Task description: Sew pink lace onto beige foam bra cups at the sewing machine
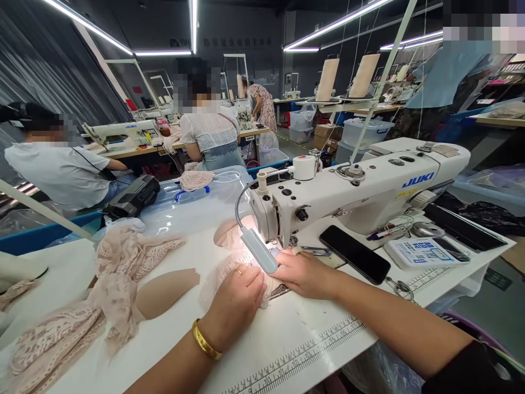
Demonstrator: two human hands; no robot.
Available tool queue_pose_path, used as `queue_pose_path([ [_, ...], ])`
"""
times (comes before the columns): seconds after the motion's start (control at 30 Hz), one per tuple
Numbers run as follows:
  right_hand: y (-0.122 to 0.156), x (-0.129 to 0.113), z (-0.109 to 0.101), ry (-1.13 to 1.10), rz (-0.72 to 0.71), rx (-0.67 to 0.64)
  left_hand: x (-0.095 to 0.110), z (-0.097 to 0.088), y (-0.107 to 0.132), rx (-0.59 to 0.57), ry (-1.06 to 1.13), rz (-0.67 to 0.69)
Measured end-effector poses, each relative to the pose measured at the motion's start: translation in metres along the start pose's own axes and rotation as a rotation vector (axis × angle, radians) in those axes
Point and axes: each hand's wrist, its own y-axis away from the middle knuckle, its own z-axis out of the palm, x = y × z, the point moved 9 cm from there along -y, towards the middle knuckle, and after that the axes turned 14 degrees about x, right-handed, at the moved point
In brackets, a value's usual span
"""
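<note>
My left hand, with a gold ring and a gold bangle, rests fingers curled on a pale pink lace piece under the lamp of a white sewing machine. My right hand presses flat on the same lace right beside the needle area, fingers pointing left. The small lamp head hangs just above both hands and hides the needle. A beige foam cup lies on the table to the left of my left hand.
A heap of pink lace lies at the left of the white table. A black phone, scissors and a printed card sit to the right of the machine. Other people sew at benches behind.
</note>
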Motion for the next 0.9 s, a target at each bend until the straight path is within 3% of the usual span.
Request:
queue_pose_path([
  [0.23,0.002,0.002,0.002,0.030,0.009,0.033,-0.011,0.005,-0.001,0.030,0.108,0.016],
  [0.5,0.004,0.009,0.003,0.075,0.062,0.076,-0.026,0.016,-0.019,-0.019,0.228,0.107],
  [0.9,0.005,0.012,0.007,0.097,0.091,0.086,-0.033,0.018,-0.025,-0.019,0.240,0.144],
])
